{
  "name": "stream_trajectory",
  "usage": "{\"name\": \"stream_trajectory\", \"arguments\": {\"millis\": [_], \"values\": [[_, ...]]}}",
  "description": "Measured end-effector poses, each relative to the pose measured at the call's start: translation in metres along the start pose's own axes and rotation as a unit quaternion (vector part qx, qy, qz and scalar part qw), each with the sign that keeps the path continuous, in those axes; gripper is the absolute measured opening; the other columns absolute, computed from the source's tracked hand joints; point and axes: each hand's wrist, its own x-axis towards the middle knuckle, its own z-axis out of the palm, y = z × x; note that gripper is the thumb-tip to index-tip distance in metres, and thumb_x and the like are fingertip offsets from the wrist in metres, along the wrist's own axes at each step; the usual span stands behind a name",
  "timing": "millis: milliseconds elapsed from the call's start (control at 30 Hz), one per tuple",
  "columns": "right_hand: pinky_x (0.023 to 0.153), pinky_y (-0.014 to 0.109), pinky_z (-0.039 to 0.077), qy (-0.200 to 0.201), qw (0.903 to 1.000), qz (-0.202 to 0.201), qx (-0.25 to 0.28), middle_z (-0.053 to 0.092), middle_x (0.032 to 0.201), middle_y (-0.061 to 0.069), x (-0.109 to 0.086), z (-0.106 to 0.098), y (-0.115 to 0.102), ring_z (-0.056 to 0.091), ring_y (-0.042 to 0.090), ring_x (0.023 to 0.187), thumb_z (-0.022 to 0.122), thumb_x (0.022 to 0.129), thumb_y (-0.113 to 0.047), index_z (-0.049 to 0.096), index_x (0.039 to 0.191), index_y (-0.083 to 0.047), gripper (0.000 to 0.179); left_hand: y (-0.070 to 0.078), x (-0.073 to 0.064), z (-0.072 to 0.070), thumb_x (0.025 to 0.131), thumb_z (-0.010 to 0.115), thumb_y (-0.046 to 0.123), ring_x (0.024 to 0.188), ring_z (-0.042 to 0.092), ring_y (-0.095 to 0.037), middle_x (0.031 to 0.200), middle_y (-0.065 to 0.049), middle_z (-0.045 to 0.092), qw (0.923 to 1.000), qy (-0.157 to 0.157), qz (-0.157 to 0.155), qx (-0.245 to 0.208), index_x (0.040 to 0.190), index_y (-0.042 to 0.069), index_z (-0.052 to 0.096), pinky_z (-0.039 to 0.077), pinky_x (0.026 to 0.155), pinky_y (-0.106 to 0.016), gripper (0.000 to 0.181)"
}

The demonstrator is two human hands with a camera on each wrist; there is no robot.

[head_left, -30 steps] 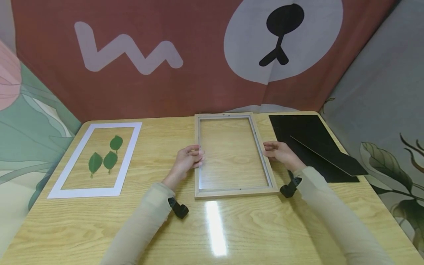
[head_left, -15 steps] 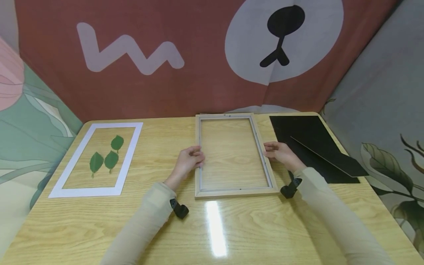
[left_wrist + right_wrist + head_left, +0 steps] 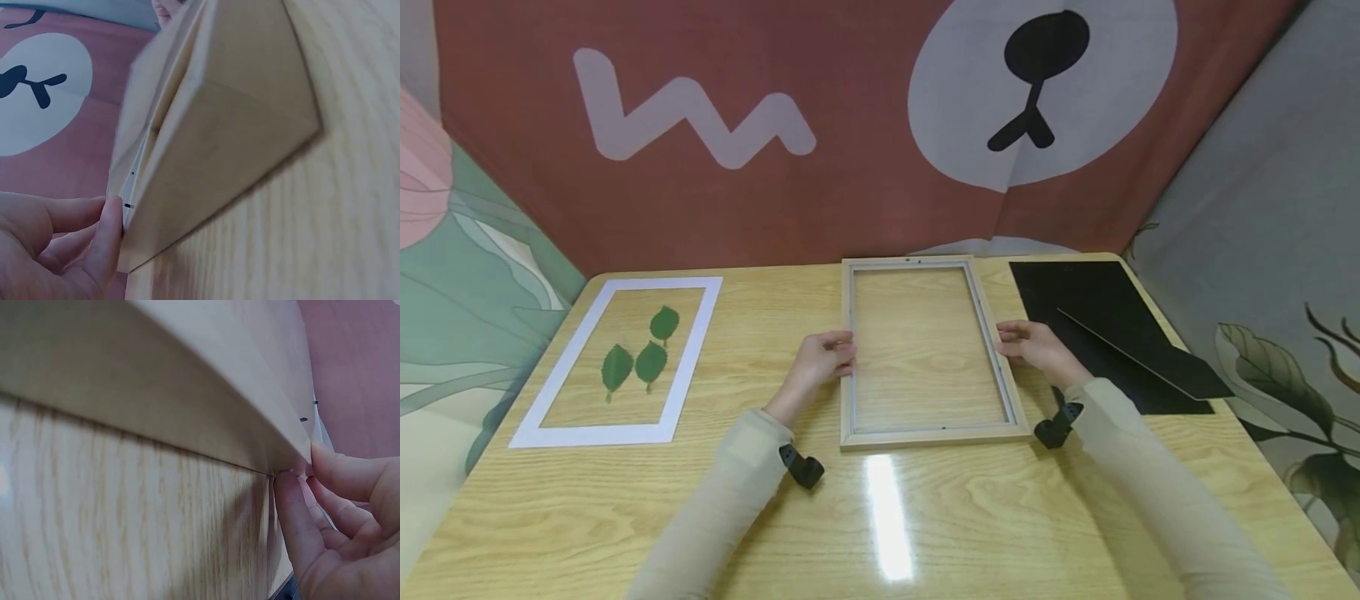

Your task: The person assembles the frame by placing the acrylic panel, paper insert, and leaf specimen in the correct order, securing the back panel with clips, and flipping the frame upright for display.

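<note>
A light wooden picture frame (image 3: 937,435) lies in the middle of the table, its inner rim grey. A clear pane (image 3: 917,358) sits inside it, and the wood grain shows through. My left hand (image 3: 814,363) is at the frame's left side, fingertips right at the outer edge. Thumb and index finger (image 3: 94,209) come close together there in the left wrist view. On the opposite side, my right hand (image 3: 1037,348) holds the frame's edge. In the right wrist view the thumb (image 3: 347,475) lies at the top edge, with a finger against the side below.
On the left of the table (image 3: 760,533) lies a white paper mat (image 3: 602,435) around three green leaves (image 3: 651,363). Black boards (image 3: 1075,287) overlap at the right, the upper one (image 3: 1180,371) askew. A fabric backdrop (image 3: 715,208) hangs behind the table.
My left fingertips have drawn back leftward from over the frame's inner rim to its outer edge. The pane's bright lower-left edge no longer shows. My right hand has stayed put.
</note>
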Motion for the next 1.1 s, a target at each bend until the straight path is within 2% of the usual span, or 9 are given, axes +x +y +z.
{"name": "stream_trajectory", "arguments": {"millis": [200, 400, 500, 733, 933, 1100], "values": [[0.096, 0.028, 0.050, -0.001, 1.0000, -0.004, -0.003, 0.044, 0.139, 0.025, -0.0011, -0.0013, 0.0015, 0.051, 0.024, 0.119, 0.051, 0.098, -0.012, 0.035, 0.144, 0.003, 0.050, -0.0001, 0.0001, 0.0013, 0.093, 0.057, 0.000, 0.077, 0.063, -0.012, 0.115, -0.024, 0.061, 0.9995, 0.013, 0.010, 0.028, 0.130, -0.006, 0.054, 0.057, 0.066, -0.014, 0.038], [0.092, 0.025, 0.051, 0.005, 0.9999, -0.004, 0.007, 0.045, 0.137, 0.024, -0.0008, -0.0014, 0.0021, 0.054, 0.019, 0.113, 0.052, 0.097, -0.010, 0.036, 0.143, 0.004, 0.050, 0.0006, 0.0008, 0.0009, 0.092, 0.058, 0.000, 0.076, 0.063, -0.010, 0.112, -0.025, 0.063, 0.9983, 0.014, 0.021, 0.054, 0.128, -0.008, 0.055, 0.058, 0.069, -0.017, 0.037], [0.090, 0.024, 0.051, 0.007, 0.9999, -0.005, 0.007, 0.046, 0.136, 0.023, 0.0003, -0.0011, 0.0025, 0.053, 0.018, 0.112, 0.051, 0.097, -0.010, 0.036, 0.143, 0.004, 0.050, 0.0017, 0.0011, 0.0004, 0.092, 0.059, 0.001, 0.080, 0.065, -0.013, 0.113, -0.025, 0.064, 0.9979, 0.018, 0.016, 0.061, 0.127, -0.007, 0.056, 0.059, 0.073, -0.019, 0.037], [0.098, 0.030, 0.050, 0.002, 1.0000, -0.003, 0.006, 0.044, 0.139, 0.025, 0.0007, -0.0001, 0.0020, 0.050, 0.025, 0.120, 0.050, 0.098, -0.010, 0.035, 0.144, 0.003, 0.050, 0.0024, 0.0019, -0.0021, 0.092, 0.058, -0.002, 0.101, 0.067, -0.027, 0.119, -0.026, 0.063, 0.9974, 0.005, 0.010, 0.071, 0.130, -0.007, 0.053, 0.058, 0.085, -0.027, 0.040], [0.108, 0.042, 0.044, 0.001, 1.0000, 0.001, 0.009, 0.042, 0.142, 0.026, 0.0009, 0.0002, 0.0012, 0.046, 0.029, 0.126, 0.049, 0.098, -0.009, 0.034, 0.144, 0.003, 0.050, 0.0020, 0.0008, -0.0047, 0.090, 0.059, -0.004, 0.103, 0.066, -0.026, 0.121, -0.026, 0.063, 0.9969, -0.005, 0.015, 0.077, 0.131, -0.008, 0.051, 0.058, 0.087, -0.029, 0.042], [0.109, 0.044, 0.043, 0.002, 1.0000, -0.002, 0.009, 0.041, 0.144, 0.026, 0.0007, 0.0010, 0.0006, 0.045, 0.031, 0.128, 0.049, 0.098, -0.009, 0.033, 0.144, 0.004, 0.050, 0.0022, -0.0015, -0.0077, 0.090, 0.061, 0.000, 0.108, 0.064, -0.029, 0.124, -0.023, 0.061, 0.9958, -0.013, 0.018, 0.089, 0.133, -0.005, 0.051, 0.057, 0.089, -0.030, 0.044]]}}
